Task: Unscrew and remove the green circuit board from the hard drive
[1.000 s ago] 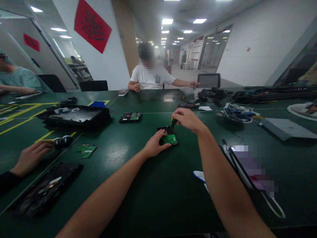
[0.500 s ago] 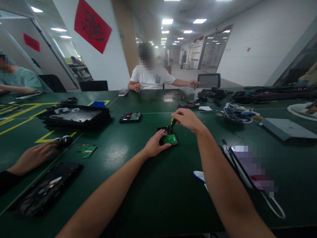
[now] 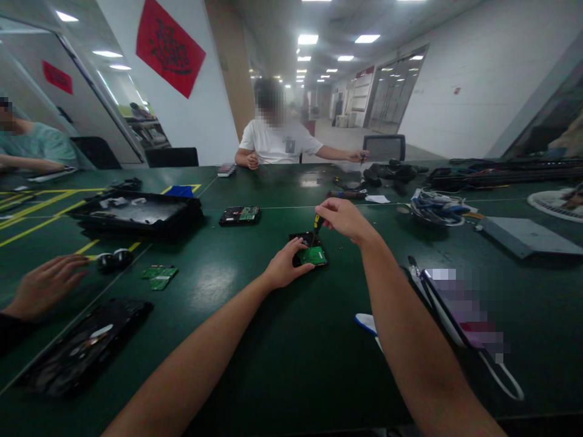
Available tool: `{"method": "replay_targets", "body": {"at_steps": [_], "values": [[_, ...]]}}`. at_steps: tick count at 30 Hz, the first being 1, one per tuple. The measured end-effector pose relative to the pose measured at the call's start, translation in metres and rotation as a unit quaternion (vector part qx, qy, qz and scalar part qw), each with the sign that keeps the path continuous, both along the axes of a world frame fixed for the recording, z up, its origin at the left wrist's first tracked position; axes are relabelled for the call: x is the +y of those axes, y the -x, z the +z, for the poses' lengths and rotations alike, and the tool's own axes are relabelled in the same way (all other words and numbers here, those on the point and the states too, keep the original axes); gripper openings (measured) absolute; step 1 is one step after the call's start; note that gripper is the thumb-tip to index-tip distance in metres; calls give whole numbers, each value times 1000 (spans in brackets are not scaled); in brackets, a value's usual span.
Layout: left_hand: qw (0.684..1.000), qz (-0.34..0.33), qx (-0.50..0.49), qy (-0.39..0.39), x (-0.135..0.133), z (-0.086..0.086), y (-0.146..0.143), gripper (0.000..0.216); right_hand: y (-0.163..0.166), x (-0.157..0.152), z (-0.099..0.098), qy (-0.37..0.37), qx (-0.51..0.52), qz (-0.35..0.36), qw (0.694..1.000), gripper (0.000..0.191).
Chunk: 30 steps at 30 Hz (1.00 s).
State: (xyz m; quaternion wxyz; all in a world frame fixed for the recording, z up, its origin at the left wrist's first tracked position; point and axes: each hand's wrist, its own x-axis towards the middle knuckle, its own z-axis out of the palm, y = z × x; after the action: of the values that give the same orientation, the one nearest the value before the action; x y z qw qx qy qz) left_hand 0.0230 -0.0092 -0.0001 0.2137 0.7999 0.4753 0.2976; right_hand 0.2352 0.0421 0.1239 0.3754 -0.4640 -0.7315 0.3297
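At the frame's centre, the right hand is gripping a screwdriver nearly upright, its tip bearing down on the hard drive just below, while the left hand is clasping the hard drive's left edge against the table.

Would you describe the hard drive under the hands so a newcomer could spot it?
On the long green table, look near the middle. The hard drive lies there, circuit board up, under the left hand, the right hand holding a screwdriver to it; the similar drive farther left lies untouched.
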Motion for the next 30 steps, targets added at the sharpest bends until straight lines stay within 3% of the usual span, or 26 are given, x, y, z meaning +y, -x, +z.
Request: {"method": "replay_targets", "body": {"at_steps": [4,11,19,26,30], "values": [[1000,0,-1,0,-1,1,-1,58,2,0,0,2,14,-23,1000,18],[1000,-1,-6,-8,0,0,0,59,2,-6,4,36,51,72,995,22],[1000,-3,-3,-2,1,0,0,59,1,-4,3,-3,11,16,1000,20],[1000,-5,-3,-7,0,1,0,59,3,-9,5,38,65,104,992,22],[1000,-7,-2,-11,-1,1,0,59,1,-9,7,11,20,62,998,21]]}}
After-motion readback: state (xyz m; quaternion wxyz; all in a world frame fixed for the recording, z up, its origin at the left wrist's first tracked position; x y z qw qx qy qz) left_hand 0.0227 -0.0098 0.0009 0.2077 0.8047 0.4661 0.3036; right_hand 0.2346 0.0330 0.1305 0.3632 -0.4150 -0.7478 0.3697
